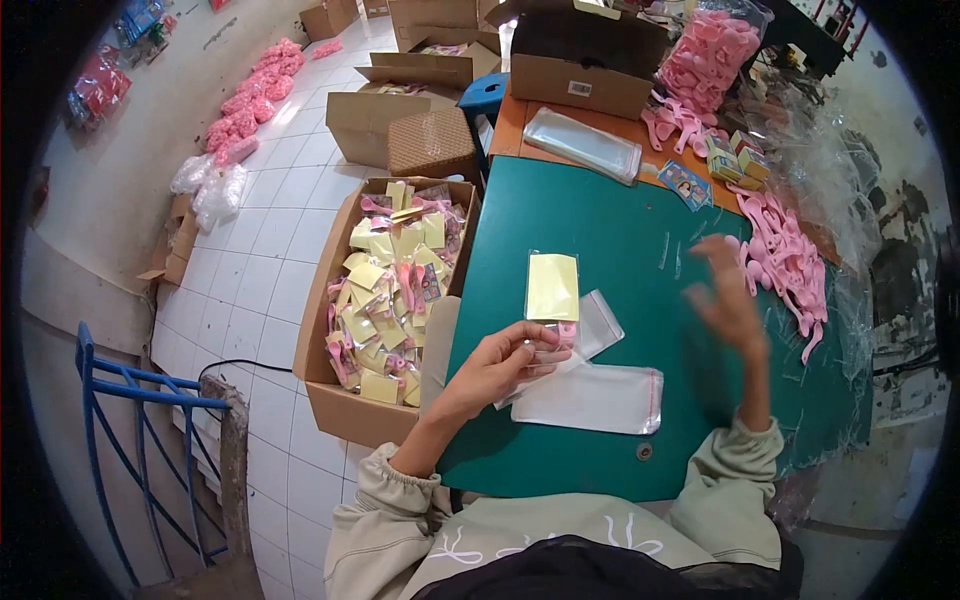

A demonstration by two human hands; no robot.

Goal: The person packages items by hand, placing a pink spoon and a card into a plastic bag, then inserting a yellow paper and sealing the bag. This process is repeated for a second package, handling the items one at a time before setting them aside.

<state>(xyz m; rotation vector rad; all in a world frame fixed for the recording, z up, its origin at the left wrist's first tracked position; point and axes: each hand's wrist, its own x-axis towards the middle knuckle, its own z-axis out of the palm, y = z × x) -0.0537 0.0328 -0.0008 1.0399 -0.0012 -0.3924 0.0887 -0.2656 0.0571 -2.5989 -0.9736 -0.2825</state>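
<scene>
My left hand (515, 362) pinches the lower end of a clear plastic packet. In the packet are a pale yellow card (553, 287) and a pink piece (567, 334) below it. Flat clear bags (590, 398) lie on the green table (520, 460) beneath and beside that hand. Over the right part of the table, my right hand (725, 300) is raised and blurred by motion, near the pile of pink spoons (785, 250); whether its fingers hold anything is not clear.
At the left of the table, a cardboard box (365, 425) is filled with packets. Behind are a stack of clear bags (583, 143), small yellow boxes (735, 160), printed cards (686, 186), a bag of pink spoons (710, 55) and an open carton (585, 75).
</scene>
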